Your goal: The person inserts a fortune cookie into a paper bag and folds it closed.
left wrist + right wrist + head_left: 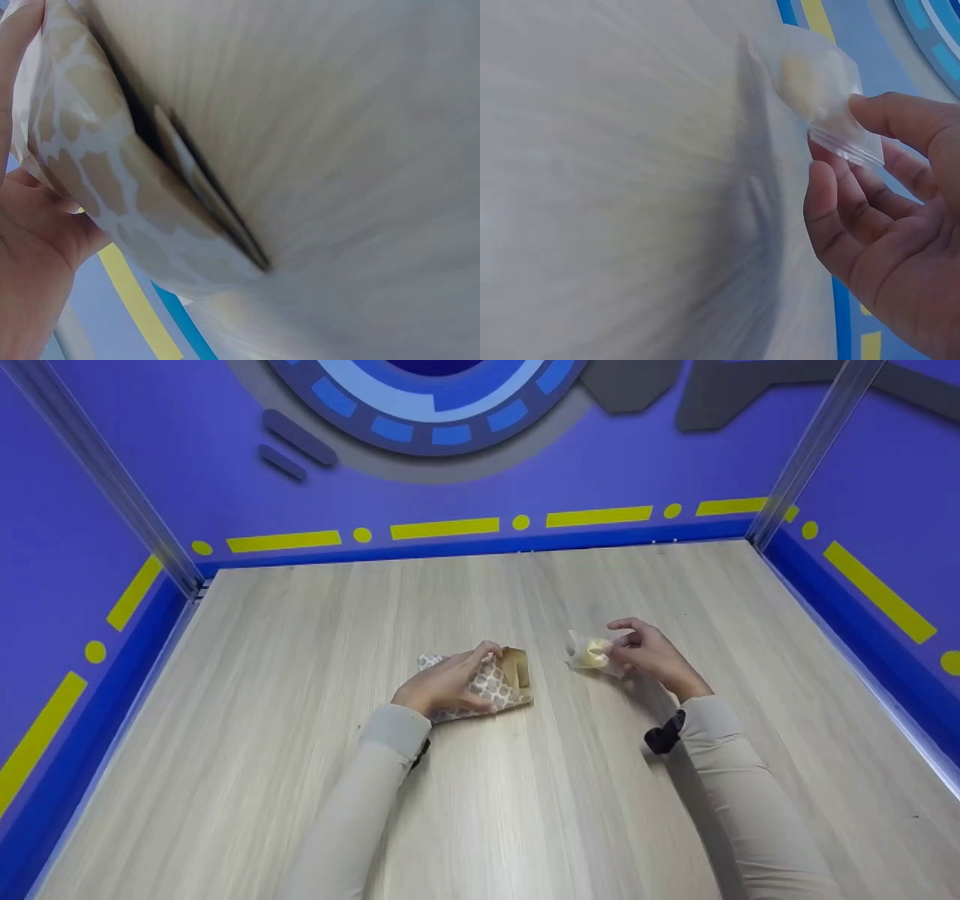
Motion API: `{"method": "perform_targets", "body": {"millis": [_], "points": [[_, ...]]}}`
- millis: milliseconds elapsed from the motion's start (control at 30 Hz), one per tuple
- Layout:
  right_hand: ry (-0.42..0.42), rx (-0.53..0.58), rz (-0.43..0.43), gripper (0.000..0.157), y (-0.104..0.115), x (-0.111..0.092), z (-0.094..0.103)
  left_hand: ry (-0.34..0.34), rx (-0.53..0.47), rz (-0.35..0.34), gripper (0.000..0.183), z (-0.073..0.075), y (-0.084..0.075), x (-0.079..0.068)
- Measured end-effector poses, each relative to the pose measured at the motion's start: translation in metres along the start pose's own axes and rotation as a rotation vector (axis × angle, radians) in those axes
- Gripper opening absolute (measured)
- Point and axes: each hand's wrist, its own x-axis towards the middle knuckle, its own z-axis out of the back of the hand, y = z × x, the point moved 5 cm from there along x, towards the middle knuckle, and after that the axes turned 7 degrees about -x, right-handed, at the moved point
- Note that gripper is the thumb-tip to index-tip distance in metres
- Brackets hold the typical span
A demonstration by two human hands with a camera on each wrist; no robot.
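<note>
My left hand [448, 681] grips a paper bag [491, 684] printed with grey-brown patches on white, fingers over its far side and thumb along the near side. The bag lies on its side on the table, its brown mouth gaping toward the right. In the left wrist view the patterned bag [97, 172] shows a slit-like opening along its edge. To the right, my right hand [656, 656] pinches a small clear zip bag [592, 654] between thumb and fingers. Something pale yellow sits inside it. The right wrist view shows the zip bag [825, 82] held by its seal end, above the table.
A light wood-grain table [480, 810] lies under both hands. Blue-purple panels [465, 495] with yellow stripes wall it at the back and both sides, with metal posts [817, 450] at the rear corners. A dark band [664, 735] sits at the right wrist.
</note>
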Motion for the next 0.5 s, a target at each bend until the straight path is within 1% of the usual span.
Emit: {"method": "perform_targets", "body": {"millis": [133,300,500], "points": [[-0.036,0.076,-0.033,0.056,0.000,0.001,-0.002,-0.003,-0.002,0.003,0.079,0.000,-0.001,0.000],[-0.065,0.152,-0.090,0.057,0.001,0.000,-0.006,-0.006,-0.002,0.002,0.079,0.000,-0.001,-0.001],[-0.091,0.248,-0.100,0.058,0.007,0.003,-0.014,-0.011,0.000,0.009,0.080,0.000,-0.001,-0.001]]}}
